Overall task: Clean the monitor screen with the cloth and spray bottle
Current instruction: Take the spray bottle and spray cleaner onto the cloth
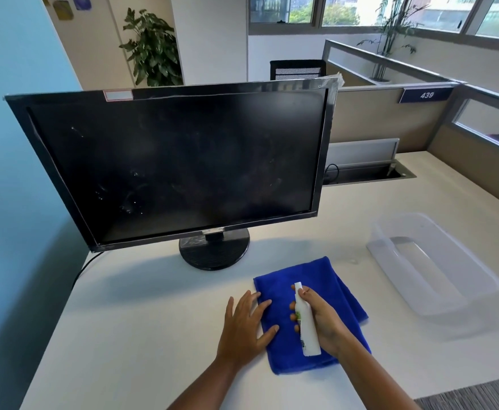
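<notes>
- The left hand (246, 327) lies flat, fingers spread, grasping nothing, on the left edge of the folded blue terry cloth (310, 316).
- Beyond both hands stands the smudged black flat monitor (171, 161).
- The right hand (320, 318) clenches the slim white plastic spray bottle (306, 324) above the cloth.

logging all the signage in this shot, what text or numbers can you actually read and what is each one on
"439": white numerals on the blue plate fixed to the cubicle partition.
Sticker on the monitor's top bezel: looks blank, no readable text.
Label on the spray bottle in the right hand: green print, too small to read.
Notes on the far wall: too blurred to read.
</notes>
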Demonstrator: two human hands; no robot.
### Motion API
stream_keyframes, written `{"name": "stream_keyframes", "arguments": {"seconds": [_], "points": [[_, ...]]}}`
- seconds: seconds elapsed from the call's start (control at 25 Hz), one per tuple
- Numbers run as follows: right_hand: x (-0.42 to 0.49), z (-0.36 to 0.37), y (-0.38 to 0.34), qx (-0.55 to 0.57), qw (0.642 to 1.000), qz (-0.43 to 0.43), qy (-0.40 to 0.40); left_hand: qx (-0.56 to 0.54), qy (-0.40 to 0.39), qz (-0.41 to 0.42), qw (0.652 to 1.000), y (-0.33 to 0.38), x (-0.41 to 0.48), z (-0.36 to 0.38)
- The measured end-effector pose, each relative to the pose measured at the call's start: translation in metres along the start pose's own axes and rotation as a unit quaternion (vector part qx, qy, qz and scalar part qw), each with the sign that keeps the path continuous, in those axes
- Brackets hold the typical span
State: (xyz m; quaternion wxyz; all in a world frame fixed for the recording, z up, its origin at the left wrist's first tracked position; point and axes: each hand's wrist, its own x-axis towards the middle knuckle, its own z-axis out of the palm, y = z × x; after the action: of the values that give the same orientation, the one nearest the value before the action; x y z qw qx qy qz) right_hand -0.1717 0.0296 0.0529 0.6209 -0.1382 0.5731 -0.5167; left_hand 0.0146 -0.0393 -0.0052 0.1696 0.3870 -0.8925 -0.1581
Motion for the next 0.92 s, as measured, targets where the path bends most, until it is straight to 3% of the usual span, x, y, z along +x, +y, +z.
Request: {"name": "stream_keyframes", "arguments": {"seconds": [0.16,0.44,0.92], "points": [[-0.003,0.007,-0.003,0.071,0.997,-0.020,-0.037,0.005,-0.010,0.002,1.000,-0.001,0.000,-0.001],[0.002,0.009,-0.003,0.000,0.999,-0.020,0.028,0.008,-0.009,0.005,1.000,0.001,-0.001,-0.003],[0.009,0.002,-0.001,0.050,0.998,0.041,-0.019,0.005,-0.018,-0.010,1.000,-0.001,-0.002,-0.001]]}}
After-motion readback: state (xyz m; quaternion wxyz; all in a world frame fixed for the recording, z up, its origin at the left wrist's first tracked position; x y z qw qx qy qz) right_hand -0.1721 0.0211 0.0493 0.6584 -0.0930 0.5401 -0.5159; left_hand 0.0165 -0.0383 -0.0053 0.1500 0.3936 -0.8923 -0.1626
